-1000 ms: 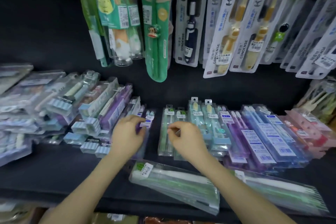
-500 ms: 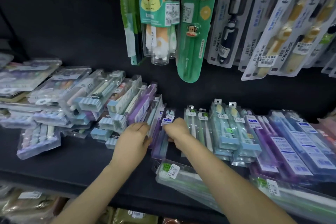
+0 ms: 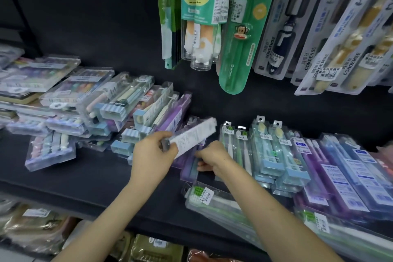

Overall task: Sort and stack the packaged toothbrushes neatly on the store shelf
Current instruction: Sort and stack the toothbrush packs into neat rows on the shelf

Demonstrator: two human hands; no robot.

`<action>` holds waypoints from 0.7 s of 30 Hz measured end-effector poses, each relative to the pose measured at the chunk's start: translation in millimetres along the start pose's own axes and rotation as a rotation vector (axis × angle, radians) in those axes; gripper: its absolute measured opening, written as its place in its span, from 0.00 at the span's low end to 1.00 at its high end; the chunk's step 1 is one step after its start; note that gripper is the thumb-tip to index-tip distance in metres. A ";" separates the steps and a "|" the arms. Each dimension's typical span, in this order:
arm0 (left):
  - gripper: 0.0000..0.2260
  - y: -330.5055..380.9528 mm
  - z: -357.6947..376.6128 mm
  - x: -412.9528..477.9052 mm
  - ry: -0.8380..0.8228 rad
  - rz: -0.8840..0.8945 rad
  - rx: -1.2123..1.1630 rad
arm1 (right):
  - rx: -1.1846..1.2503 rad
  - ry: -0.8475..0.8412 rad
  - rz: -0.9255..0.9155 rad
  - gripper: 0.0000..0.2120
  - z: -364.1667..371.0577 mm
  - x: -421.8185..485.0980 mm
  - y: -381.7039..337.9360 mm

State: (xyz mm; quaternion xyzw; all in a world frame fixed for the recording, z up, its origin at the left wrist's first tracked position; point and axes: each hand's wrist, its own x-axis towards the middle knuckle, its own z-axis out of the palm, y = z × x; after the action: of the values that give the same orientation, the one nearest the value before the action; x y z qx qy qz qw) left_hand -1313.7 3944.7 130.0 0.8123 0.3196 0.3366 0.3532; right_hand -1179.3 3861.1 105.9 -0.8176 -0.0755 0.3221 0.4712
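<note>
Pack (image 3: 192, 135) is held tilted above the shelf (image 3: 89, 178), clamped at its lower end by the left hand (image 3: 153, 154); it is blurred, label side up. A purple pack (image 3: 188, 169), lying flat on the shelf, is pinched at its edge by the right hand (image 3: 213, 160).

Risks noted:
- Pack is gripped by one end only. The plastic is judged slick, so it could be twisted loose and dropped onto those below.
- Pile (image 3: 136, 110) just left of the hands is leaning and looks loosely propped. It could be toppled if nudged by the left wrist.
- Green pack (image 3: 214, 204) lies near the front edge under the right forearm. It could be swept off when that arm is drawn back.
</note>
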 end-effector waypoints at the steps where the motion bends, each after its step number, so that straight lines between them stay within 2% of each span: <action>1: 0.11 0.1 -2.3 -1.2 -0.002 -0.019 -0.040 | 0.067 0.004 -0.002 0.06 -0.4 -2.1 -0.4; 3: 0.10 0.5 -5.7 -3.9 0.002 -0.035 -0.096 | 0.176 0.027 -0.003 0.10 1.3 -4.0 -1.0; 8: 0.06 2.8 -9.7 -5.0 0.115 -0.091 -0.288 | 0.226 0.074 0.008 0.06 7.8 -8.3 -5.1; 12: 0.08 4.5 -13.5 -1.8 0.151 -0.123 -0.441 | 0.090 0.065 -0.034 0.06 5.3 -11.8 -11.3; 15: 0.10 2.0 -15.4 0.9 0.171 -0.155 -0.508 | 0.097 0.104 -0.024 0.05 -5.2 -17.0 -12.1; 21: 0.07 3.2 -14.2 2.7 0.143 -0.229 -0.621 | 0.339 0.151 -0.005 0.07 -49.5 -39.1 -9.1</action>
State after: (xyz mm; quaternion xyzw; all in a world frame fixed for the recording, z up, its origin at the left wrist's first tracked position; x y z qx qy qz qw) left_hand -1322.2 3950.1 140.9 0.5990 0.3151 0.4320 0.5960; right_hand -1178.6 3813.6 148.4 -0.7482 0.0134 0.2668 0.6073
